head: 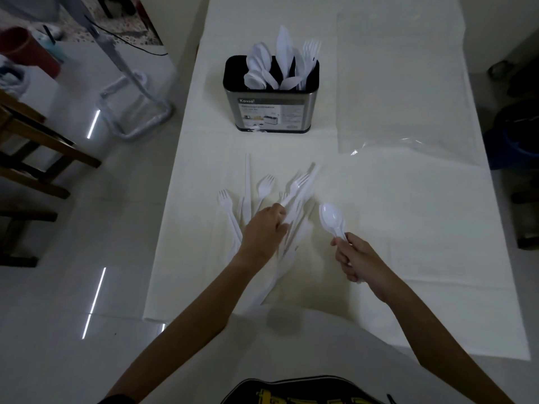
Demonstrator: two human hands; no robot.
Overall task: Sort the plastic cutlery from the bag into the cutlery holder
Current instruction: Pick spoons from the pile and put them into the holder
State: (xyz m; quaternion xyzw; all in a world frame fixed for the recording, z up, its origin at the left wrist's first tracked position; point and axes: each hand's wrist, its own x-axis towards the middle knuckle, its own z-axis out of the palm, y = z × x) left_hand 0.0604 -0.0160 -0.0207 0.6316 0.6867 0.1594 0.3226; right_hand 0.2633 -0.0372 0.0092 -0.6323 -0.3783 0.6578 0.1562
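Your left hand grips a fork over the pile; at its 3 o'clock, your right hand clutches spoons.

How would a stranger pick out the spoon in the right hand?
On the white table, loose cutlery lies in a pile near the steel cutlery holder. Right of it, the right hand grips the spoon by its handle; it alone is clear of the pile.

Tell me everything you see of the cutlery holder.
The cutlery holder is an oblong tin with rounded corners, brushed-metal walls, a black rim and a Kassa label in front. It stands upright on the white-covered table, beyond the loose cutlery. White plastic spoons stand at its left, knives in the middle, forks at right. Only table and cutlery touch it.
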